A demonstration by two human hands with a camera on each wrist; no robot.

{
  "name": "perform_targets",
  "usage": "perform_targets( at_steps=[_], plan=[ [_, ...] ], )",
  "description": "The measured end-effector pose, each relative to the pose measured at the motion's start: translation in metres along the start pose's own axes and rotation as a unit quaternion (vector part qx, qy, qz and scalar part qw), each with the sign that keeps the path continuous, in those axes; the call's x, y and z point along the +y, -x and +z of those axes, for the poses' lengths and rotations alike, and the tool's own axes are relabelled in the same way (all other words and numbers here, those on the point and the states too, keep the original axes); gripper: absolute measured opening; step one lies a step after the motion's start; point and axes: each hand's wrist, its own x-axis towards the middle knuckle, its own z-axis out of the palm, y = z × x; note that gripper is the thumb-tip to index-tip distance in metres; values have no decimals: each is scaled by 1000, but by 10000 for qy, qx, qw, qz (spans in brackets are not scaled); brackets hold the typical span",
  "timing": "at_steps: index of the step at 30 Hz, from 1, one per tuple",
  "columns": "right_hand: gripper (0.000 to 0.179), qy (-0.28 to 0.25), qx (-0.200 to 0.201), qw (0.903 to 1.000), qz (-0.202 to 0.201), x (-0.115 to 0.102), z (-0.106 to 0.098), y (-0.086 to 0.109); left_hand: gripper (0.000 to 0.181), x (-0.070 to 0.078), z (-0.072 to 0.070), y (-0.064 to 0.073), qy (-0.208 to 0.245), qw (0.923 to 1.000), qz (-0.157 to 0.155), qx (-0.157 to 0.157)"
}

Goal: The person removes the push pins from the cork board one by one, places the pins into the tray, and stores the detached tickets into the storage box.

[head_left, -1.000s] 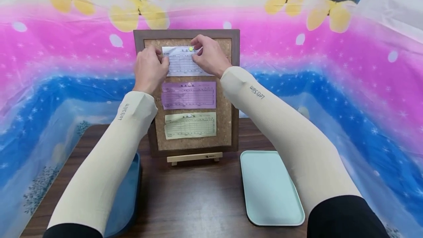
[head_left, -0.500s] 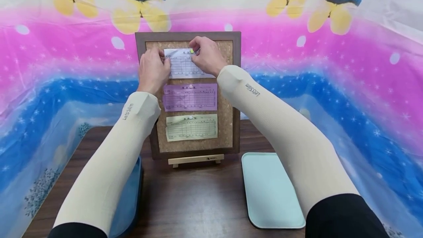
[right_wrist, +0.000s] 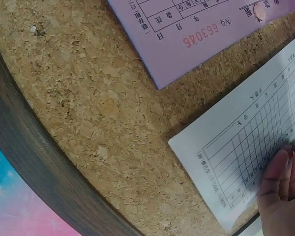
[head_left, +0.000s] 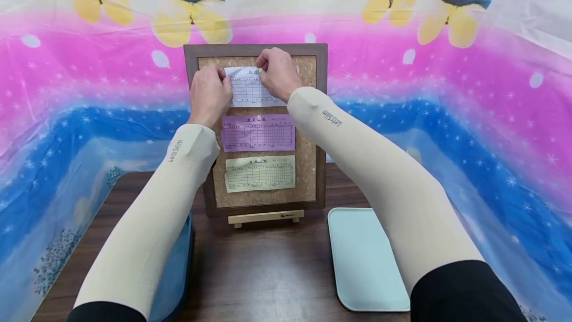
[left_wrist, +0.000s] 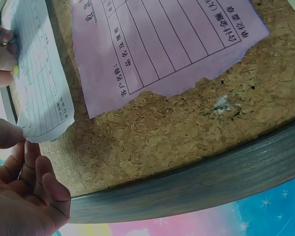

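Note:
A white receipt slip [head_left: 246, 88] hangs at the top of a framed corkboard [head_left: 306, 173]. My left hand [head_left: 208, 94] pinches its left edge between thumb and fingers, as the left wrist view shows at the torn corner. At the slip's top middle, my right hand [head_left: 280, 76] pinches a yellow-green pushpin [left_wrist: 15, 69], mostly covered by the fingertips in the head view. The right hand also hides the slip's right part there. Below are a purple slip [head_left: 258, 138] and a pale green slip [head_left: 260, 178], each with a light pin at its top.
The board leans on a small wooden easel [head_left: 265, 217] on a dark wood table [head_left: 263, 272]. To the left lies a blue tray [head_left: 172, 267], partly under the left sleeve. A mint tray [head_left: 364, 262] lies right. Patterned cloth [head_left: 402, 63] hangs behind.
The right hand's fingers have closed in on the pushpin, covering more of it. The left hand keeps its hold on the slip's edge. The whole head view has shifted slightly.

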Motion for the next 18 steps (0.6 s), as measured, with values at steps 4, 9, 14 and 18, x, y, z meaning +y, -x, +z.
perform_targets(
  at_steps=[4,9,14,18],
  plan=[
    [16,109,185,9996,155,-2,2,-2,22,0,0,-1,-8,10000,55,54],
    [15,174,328,9986,386,-5,3,-5,21,-2,-1,-1,2,9999,113,78],
    [15,197,381,9978,499,-9,3,-5,21,-2,-1,-2,6,9999,111,75],
    [13,229,395,9972,585,-12,3,-6,20,-3,-1,-3,13,9998,146,125]
  ],
)
